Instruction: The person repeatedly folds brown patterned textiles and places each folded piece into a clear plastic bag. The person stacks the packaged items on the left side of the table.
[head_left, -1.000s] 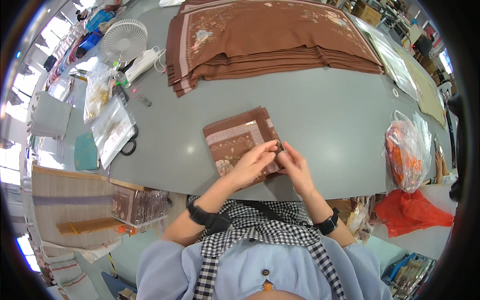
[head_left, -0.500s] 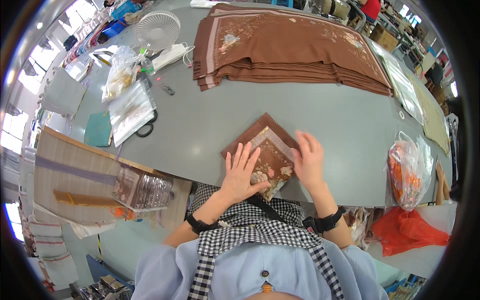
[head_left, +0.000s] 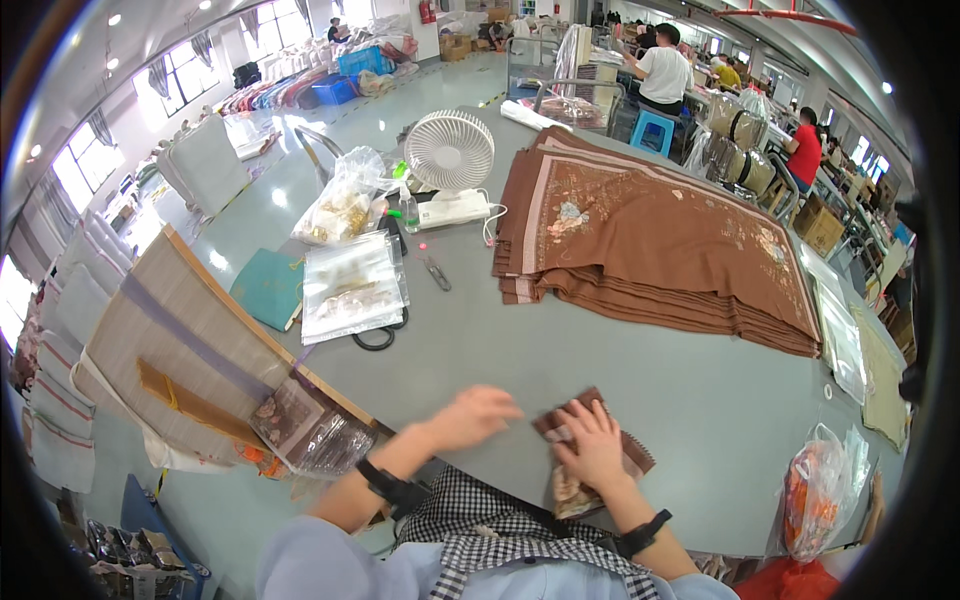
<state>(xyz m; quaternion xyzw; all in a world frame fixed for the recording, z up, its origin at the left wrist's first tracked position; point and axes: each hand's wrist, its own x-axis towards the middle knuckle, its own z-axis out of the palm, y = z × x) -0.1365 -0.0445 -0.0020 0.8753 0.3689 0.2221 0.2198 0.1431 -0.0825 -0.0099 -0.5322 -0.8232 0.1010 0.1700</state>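
Note:
A small folded brown floral scarf (head_left: 638, 456) with zigzag-cut edges lies at the near edge of the grey table. My right hand (head_left: 594, 450) rests flat on it, fingers stretched out, covering its middle. To the left, my left hand (head_left: 476, 415) is off the cloth above the table. Motion blurs it somewhat; its fingers are loosely extended and nothing shows in them. Farther back spreads a thick stack of brown flowered scarves (head_left: 650, 250).
Left on the table are clear plastic sleeves (head_left: 352, 290) over black-handled scissors (head_left: 375, 340), a small snipping tool (head_left: 437, 274), a teal notebook (head_left: 268, 288) and a white fan (head_left: 450, 150). Packed scarves (head_left: 312, 425) lie on a wooden board. A bag with orange contents (head_left: 812, 490) stands right.
The view has tilted up, showing more of the room. My left hand has come off the scarf leftward. The scarf looks smaller and more folded, and my right hand has moved onto it.

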